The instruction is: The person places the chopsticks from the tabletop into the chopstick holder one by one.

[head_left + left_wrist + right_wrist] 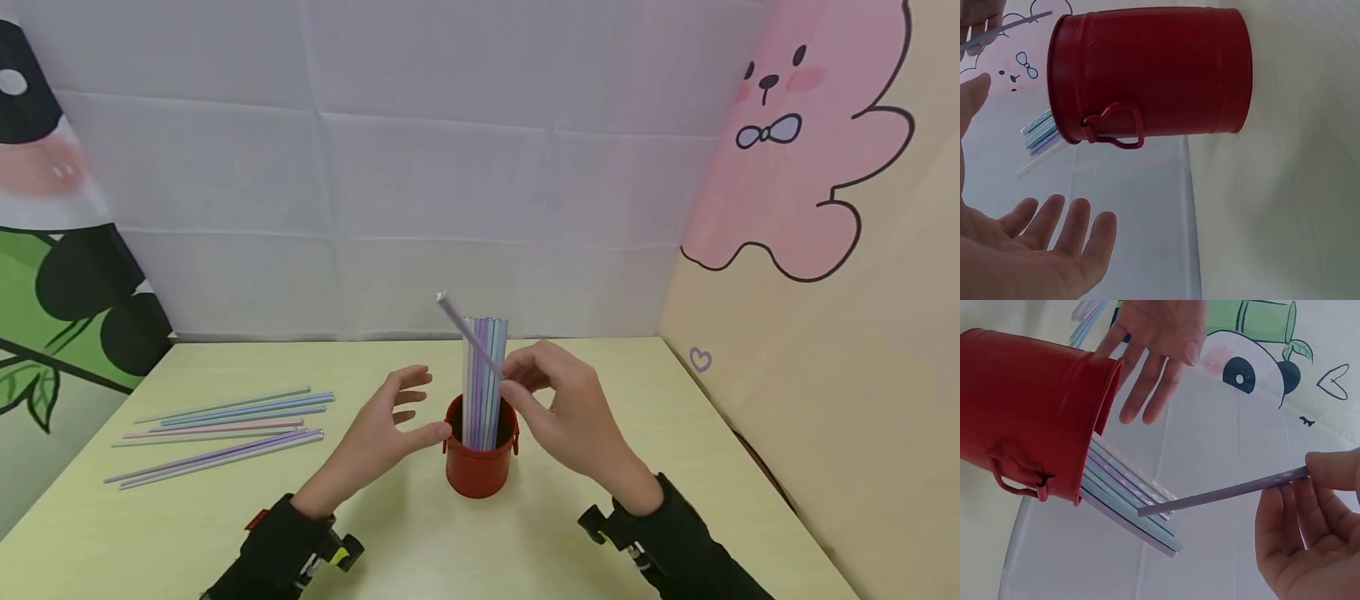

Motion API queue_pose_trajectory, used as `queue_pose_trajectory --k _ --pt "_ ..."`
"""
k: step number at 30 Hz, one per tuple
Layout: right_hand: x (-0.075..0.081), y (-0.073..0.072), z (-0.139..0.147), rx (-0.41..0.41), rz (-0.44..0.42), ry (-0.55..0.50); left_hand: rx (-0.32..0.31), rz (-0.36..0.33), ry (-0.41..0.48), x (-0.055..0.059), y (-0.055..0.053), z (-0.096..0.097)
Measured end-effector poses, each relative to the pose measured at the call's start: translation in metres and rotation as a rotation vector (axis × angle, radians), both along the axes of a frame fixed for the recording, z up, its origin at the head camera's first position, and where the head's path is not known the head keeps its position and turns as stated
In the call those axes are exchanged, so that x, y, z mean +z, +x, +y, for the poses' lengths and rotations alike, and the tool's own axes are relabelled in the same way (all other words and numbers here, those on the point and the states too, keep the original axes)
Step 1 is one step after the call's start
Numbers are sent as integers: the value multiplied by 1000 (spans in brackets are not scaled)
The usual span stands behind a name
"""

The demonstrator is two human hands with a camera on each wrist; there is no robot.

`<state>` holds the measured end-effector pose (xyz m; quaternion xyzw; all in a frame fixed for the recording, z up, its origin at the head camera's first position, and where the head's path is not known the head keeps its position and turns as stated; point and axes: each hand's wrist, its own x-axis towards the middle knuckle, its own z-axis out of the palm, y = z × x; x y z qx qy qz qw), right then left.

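A small red metal bucket (477, 477) stands upright on the table, holding a bundle of pastel straws (483, 375) that rise above its rim. My right hand (562, 408) pinches a purple straw (467, 332) by its lower end between thumb and fingers. This straw slants up and to the left in front of the bundle; the right wrist view shows the held straw (1229, 495) outside the bucket's mouth. On the bucket's left, my left hand (386, 433) has its fingers spread, with the thumb near the rim and nothing held. A wire handle (1119, 125) hangs at the bucket's side.
Several loose straws (225, 425), green, blue, pink, purple and white, lie in rough rows on the left of the pale table (405, 550). A white sheet (420, 183) hangs behind the table's far edge. To the right is a beige wall (862, 400).
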<state>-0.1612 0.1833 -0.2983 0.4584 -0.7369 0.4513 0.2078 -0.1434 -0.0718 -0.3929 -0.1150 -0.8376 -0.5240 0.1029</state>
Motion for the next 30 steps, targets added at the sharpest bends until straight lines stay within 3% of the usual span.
queue_pose_trajectory --k 5,9,12,16,23,30 --pt "11 2 -10 -34 -164 -75 -49 -60 31 -16 -4 17" --pt "8 -5 -16 -35 -312 -134 -68 -92 31 -25 -7 28" --pt "1 -13 -21 -35 -366 -162 -68 -110 34 -29 -9 33" --pt "-13 -24 -26 -58 -392 -164 -75 -112 43 -32 -10 37" --pt "-57 -55 -33 -90 -404 -143 -94 -86 62 -33 -11 40" --pt "-70 -59 -37 -165 -347 -60 -113 -91 25 -36 -14 41"
